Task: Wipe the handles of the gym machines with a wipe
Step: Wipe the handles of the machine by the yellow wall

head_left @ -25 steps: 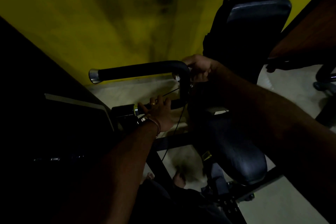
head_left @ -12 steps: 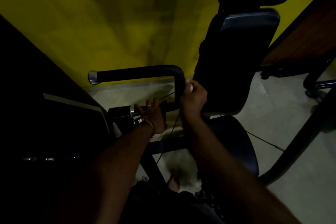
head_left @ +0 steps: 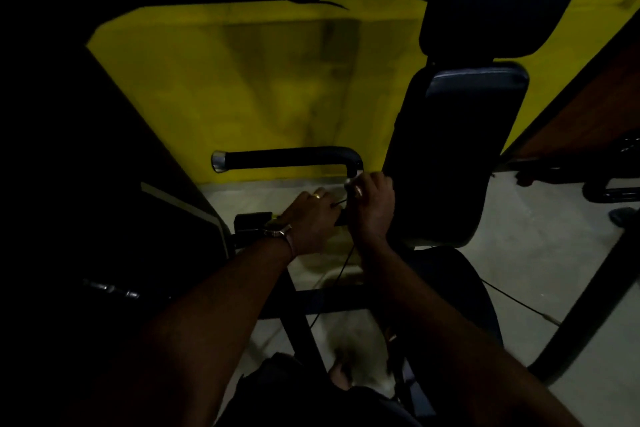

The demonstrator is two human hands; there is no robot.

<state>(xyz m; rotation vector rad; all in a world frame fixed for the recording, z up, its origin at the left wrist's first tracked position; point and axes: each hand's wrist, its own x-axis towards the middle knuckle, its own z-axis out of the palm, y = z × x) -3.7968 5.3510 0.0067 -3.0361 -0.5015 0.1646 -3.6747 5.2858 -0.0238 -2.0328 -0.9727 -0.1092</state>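
Note:
A black padded handle (head_left: 287,158) with a chrome end cap juts left from a bend in the machine's bar, in front of the yellow wall. Just below that bend, my right hand (head_left: 372,208) grips the upright part of the bar, with a small pale wipe (head_left: 353,184) showing at its fingertips. My left hand (head_left: 308,222), wearing a ring and a wrist bracelet, lies over the lower horizontal bar with its fingers curled round it. The two hands nearly touch. The scene is very dim.
The machine's dark back pad (head_left: 457,156) and seat (head_left: 460,288) stand right of my hands. A thin cable (head_left: 519,303) runs across the pale floor. A dark machine panel (head_left: 180,211) fills the left. My foot (head_left: 341,374) shows below.
My right hand slid from the bend down the upright bar and stays there. My left hand shifted right along the lower bar. The view tilted upward.

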